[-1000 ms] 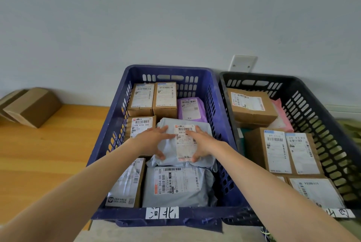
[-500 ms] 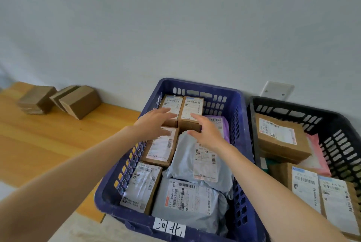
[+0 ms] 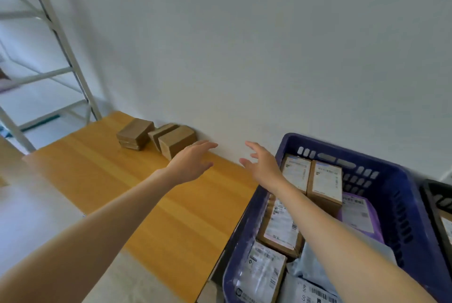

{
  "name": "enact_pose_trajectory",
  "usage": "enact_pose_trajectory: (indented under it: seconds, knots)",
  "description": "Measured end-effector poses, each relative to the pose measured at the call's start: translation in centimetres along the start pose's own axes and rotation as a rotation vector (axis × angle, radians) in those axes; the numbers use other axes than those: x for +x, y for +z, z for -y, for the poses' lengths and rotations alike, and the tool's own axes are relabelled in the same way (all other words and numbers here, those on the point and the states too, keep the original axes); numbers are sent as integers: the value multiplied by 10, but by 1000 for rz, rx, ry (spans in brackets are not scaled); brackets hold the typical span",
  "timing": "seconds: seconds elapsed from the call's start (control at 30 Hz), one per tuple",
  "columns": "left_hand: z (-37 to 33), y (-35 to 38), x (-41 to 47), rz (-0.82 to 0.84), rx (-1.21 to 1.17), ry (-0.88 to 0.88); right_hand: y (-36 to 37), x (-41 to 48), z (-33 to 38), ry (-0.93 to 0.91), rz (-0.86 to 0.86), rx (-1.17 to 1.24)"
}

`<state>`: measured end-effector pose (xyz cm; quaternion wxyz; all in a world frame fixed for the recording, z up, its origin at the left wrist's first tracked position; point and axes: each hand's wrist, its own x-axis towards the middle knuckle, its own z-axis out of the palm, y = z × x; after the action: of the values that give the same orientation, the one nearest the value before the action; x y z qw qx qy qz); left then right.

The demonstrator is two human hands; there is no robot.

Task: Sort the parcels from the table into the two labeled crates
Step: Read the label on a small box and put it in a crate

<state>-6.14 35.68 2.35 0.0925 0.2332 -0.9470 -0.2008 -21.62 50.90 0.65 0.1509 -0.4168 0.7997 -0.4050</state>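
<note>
— Step in hand?
— Fetching the next parcel, by the look. Nearest, on the right: blue crate (image 3: 401, 195), packed with labelled boxes (image 3: 325, 183) and mailers (image 3: 359, 214); black crate (image 3: 437, 195) just beside it.
— Grip?
— Empty on both sides. Left hand (image 3: 190, 163) and right hand (image 3: 264, 168) spread apart, clamped on nothing, held above the tabletop (image 3: 110, 170).
— Parcels left to sort?
— Three brown cardboard boxes (image 3: 177, 141) far back on the tabletop, against the wall (image 3: 244, 58); nearest one just beyond the left fingertips.
— Next move?
— Probably: close on that nearest box, turn up its label, pick the matching crate.
</note>
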Motion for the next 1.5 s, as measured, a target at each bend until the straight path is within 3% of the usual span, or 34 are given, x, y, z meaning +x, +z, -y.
enact_pose_trajectory:
  seconds: [0.4, 0.63, 1.0, 1.5]
  knots:
    - [213, -69, 7, -5, -109, -63, 164, 107, 87, 77, -19, -8]
    - [289, -73, 25, 73, -113, -46, 233, 141, 91, 214, -36, 41]
    - [345, -39, 102, 140, -229, -62, 282, 204, 49, 366, -6, -5]
    - [374, 27, 228, 325, -311, -161, 337, 302, -7, 608, -93, 299]
